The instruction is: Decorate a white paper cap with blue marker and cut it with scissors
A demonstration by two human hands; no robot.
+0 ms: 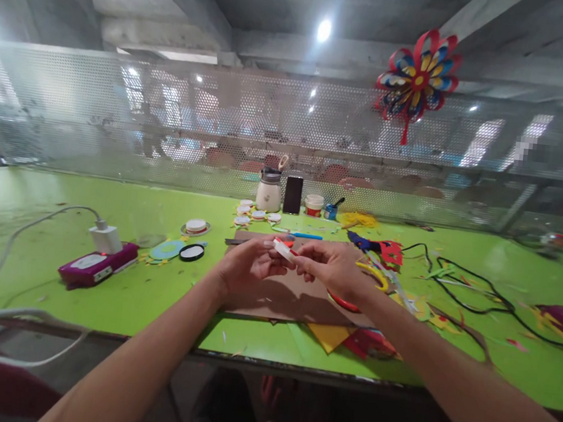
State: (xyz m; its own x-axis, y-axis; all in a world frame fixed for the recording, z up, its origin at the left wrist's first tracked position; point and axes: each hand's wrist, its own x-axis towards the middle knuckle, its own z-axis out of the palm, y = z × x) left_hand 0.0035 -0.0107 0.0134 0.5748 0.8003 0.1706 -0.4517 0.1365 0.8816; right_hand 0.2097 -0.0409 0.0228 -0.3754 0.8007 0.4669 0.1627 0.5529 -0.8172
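Above a brown cardboard sheet (pixel 272 297), both hands meet at a small white round piece with a red edge (pixel 285 249). My left hand (pixel 251 261) has its fingers curled around the left side of the piece. From the right, my right hand (pixel 338 267) pinches its edge between thumb and fingers. A yellow handle loop (pixel 378 275) and a red one (pixel 345 303) show beside and below my right hand, partly hidden by it. Behind the hands lies a blue stick-like item (pixel 308 236).
Several white discs (pixel 258 215) sit near a bottle (pixel 268 193), a phone (pixel 293 195) and small pots (pixel 313 206). Leftward are a light blue paper ring (pixel 167 250), a black-rimmed disc (pixel 191 252) and a purple power strip (pixel 99 269). Paper scraps and a black cable (pixel 479 285) lie rightward.
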